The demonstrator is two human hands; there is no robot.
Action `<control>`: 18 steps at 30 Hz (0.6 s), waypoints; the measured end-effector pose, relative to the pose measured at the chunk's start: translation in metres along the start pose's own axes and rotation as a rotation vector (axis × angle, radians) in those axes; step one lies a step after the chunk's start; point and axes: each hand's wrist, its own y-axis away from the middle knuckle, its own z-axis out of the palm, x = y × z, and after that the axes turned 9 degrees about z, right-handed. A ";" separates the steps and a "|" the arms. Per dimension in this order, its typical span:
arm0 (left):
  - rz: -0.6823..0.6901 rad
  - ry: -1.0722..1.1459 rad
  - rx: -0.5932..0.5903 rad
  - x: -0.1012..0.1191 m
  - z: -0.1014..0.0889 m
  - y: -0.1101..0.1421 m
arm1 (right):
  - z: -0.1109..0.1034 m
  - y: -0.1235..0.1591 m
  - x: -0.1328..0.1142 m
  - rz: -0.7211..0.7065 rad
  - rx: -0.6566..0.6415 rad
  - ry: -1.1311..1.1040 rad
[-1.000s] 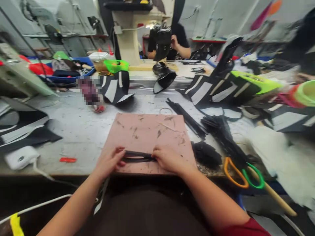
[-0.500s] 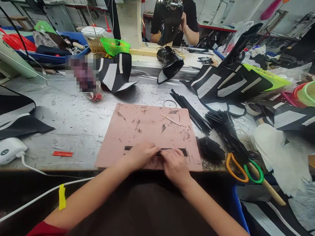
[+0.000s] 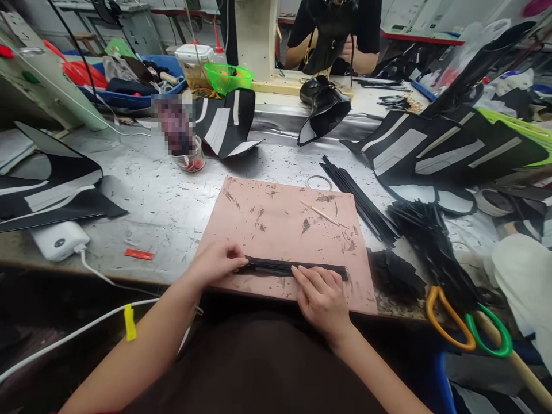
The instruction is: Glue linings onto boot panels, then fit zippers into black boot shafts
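Observation:
A black strip [image 3: 271,265] lies crosswise near the front edge of a pink board [image 3: 276,213] marked with dark smears. My left hand [image 3: 218,261] pinches the strip's left end between thumb and fingertips. With its fingers bent and held together, my right hand [image 3: 323,296] presses on the strip right of its middle. The strip's right end sticks out past those fingers. On the board beyond the hands lies a thin pale stick [image 3: 321,213]. Just right of the board are a bundle of long black strips [image 3: 357,198] and a black crumpled piece [image 3: 394,273].
Orange-and-green-handled scissors [image 3: 452,316] jut over the front edge at right. A white charger [image 3: 60,238] with its cable and a red strip [image 3: 138,254] lie at left. Black leather pieces [image 3: 452,144] stand behind. Across the bench a person [image 3: 366,34] handles a black boot part.
My left hand has moved left along the strip to its end, and more of the strip shows between the hands. The camera view has shifted, so the bench appears farther right.

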 end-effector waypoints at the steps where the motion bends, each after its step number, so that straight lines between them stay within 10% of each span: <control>1: -0.008 0.042 -0.010 0.000 -0.002 0.000 | 0.000 0.000 0.000 -0.003 0.002 -0.003; 13: 0.059 0.111 -0.002 -0.014 -0.003 0.012 | -0.003 0.005 0.001 -0.152 0.034 0.061; 18: -0.006 0.008 0.487 -0.046 -0.064 0.039 | 0.010 0.026 0.024 -0.097 0.089 -0.017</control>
